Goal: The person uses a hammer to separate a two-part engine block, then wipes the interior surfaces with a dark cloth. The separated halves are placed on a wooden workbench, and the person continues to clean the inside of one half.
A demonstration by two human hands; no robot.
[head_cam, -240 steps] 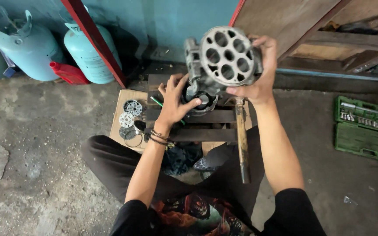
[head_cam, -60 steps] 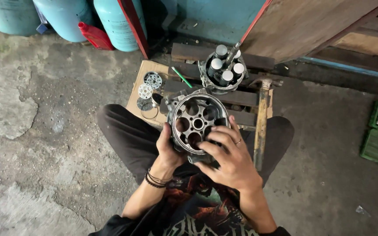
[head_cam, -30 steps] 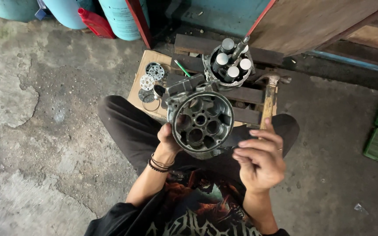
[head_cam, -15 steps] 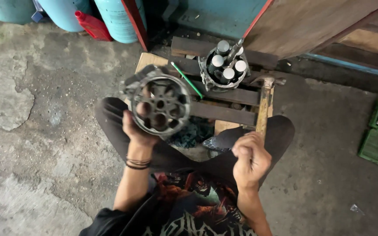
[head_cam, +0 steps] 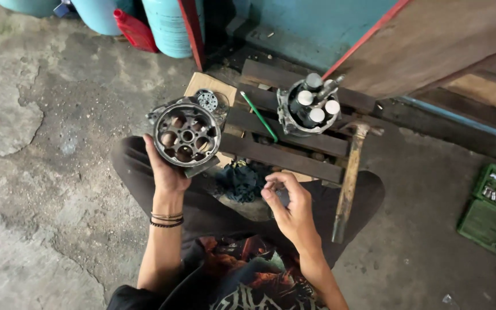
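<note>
The right hand (head_cam: 291, 208) curls over something too small to tell. At three o'clock the green socket case (head_cam: 492, 213) is cut by the frame's edge; at twelve o'clock the blue cylinders (head_cam: 170, 23) lose their tops. The left hand (head_cam: 166, 169) hides the underside of the round metal housing (head_cam: 186, 136).

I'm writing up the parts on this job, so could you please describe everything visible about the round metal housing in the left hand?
The round metal housing is a grey, dull, grimy-looking casting, shaped like a short cylinder. Its open face points up at the camera, showing a ring of round bores around a small central hole. Lugs stick out from its rim. The left hand holds it from below and from the side, raised above the person's knee, to the left of the wooden slats. Nothing else touches it.
</note>
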